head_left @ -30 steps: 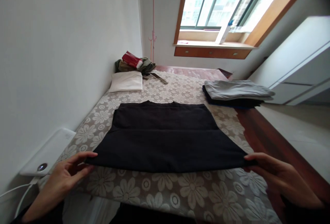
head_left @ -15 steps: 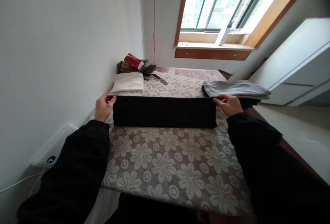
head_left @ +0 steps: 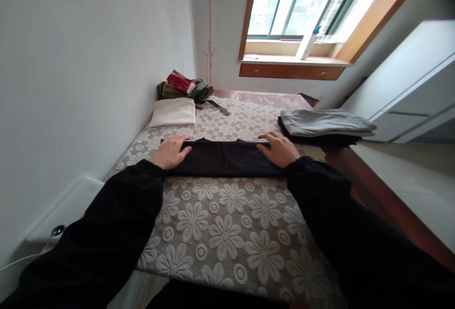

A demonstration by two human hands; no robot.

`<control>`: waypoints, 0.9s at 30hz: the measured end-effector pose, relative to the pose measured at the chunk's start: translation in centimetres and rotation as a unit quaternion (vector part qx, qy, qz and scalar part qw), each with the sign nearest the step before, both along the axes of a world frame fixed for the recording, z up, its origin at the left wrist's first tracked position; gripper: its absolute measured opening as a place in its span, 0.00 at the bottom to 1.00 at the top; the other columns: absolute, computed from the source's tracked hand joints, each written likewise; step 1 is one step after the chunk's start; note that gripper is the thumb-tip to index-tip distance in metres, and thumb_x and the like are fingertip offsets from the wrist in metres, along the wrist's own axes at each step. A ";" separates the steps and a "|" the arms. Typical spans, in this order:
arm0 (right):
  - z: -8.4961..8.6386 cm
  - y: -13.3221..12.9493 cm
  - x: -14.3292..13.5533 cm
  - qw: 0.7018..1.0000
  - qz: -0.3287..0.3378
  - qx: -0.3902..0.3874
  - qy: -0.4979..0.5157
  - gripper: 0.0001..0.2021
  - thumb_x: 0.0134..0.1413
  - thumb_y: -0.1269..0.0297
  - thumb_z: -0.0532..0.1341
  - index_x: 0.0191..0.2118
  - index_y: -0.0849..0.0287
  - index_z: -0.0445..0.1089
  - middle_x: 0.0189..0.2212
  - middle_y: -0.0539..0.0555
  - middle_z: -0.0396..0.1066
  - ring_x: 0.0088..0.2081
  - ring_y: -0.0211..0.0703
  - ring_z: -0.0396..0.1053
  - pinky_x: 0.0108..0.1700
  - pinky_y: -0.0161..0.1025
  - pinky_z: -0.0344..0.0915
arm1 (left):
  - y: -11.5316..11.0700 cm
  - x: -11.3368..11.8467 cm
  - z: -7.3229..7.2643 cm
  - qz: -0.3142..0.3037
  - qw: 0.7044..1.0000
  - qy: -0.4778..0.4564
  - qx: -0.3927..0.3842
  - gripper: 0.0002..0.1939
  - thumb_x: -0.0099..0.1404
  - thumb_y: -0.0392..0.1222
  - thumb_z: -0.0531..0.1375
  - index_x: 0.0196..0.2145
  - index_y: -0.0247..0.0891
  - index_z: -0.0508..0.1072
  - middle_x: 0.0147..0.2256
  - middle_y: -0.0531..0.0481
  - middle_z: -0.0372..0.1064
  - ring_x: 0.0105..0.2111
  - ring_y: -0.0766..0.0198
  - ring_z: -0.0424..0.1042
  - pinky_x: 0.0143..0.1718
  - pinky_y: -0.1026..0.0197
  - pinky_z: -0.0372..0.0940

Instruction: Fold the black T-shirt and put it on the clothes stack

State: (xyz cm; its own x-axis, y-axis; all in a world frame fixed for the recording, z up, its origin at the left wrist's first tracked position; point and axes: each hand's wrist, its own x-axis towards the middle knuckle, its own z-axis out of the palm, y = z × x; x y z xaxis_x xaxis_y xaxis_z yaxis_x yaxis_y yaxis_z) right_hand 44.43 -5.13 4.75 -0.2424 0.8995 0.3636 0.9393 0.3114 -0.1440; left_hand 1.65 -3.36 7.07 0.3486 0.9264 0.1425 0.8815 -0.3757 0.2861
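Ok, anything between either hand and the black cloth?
Nothing visible. The left hand and right hand are both open on the black cloth, near its two ends. The gray-topped pile lies beyond the right hand, the white cloth beyond the left; neither is in between.

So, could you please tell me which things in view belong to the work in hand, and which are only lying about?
In the work:
- black cloth, under the left hand and right hand
- flowered cover beneath it
- perhaps the clothes pile, though neither hand touches it

Lying about:
- white cloth
- bag with red packet
- pink stand
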 end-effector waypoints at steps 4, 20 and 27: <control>-2.0 -0.9 -8.3 0.992 0.116 -0.037 -0.040 0.26 0.80 0.54 0.56 0.75 0.59 0.70 0.74 0.59 0.65 0.75 0.59 0.62 0.77 0.55 0.60 | -1.1 7.4 -2.2 -0.107 0.993 0.054 -0.007 0.31 0.82 0.51 0.52 0.76 0.39 0.65 0.78 0.42 0.58 0.79 0.47 0.54 0.82 0.37 0.46; -5.6 -0.7 -10.8 0.984 0.089 -0.117 -0.095 0.34 0.80 0.61 0.48 0.84 0.69 0.50 0.83 0.58 0.35 0.83 0.57 0.38 0.83 0.62 0.43 | -1.1 10.9 -6.4 -0.121 0.987 0.101 0.027 0.36 0.83 0.51 0.45 0.81 0.31 0.53 0.81 0.40 0.46 0.82 0.44 0.42 0.82 0.30 0.43; -5.9 -0.6 -10.9 0.986 0.091 -0.109 -0.090 0.34 0.80 0.60 0.48 0.84 0.68 0.52 0.83 0.58 0.37 0.83 0.57 0.40 0.83 0.62 0.44 | -1.3 11.2 -6.1 -0.111 0.988 0.105 0.011 0.36 0.83 0.52 0.45 0.81 0.34 0.53 0.82 0.42 0.45 0.83 0.47 0.41 0.83 0.33 0.41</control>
State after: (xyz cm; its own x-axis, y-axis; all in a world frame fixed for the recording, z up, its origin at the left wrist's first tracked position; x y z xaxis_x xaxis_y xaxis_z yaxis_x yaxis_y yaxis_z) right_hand 33.54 -5.75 -1.14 -0.4507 0.8867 0.1035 0.8868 0.4580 -0.0622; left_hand 12.88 -4.65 0.94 0.5663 0.8217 0.0649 0.8160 -0.5700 0.0962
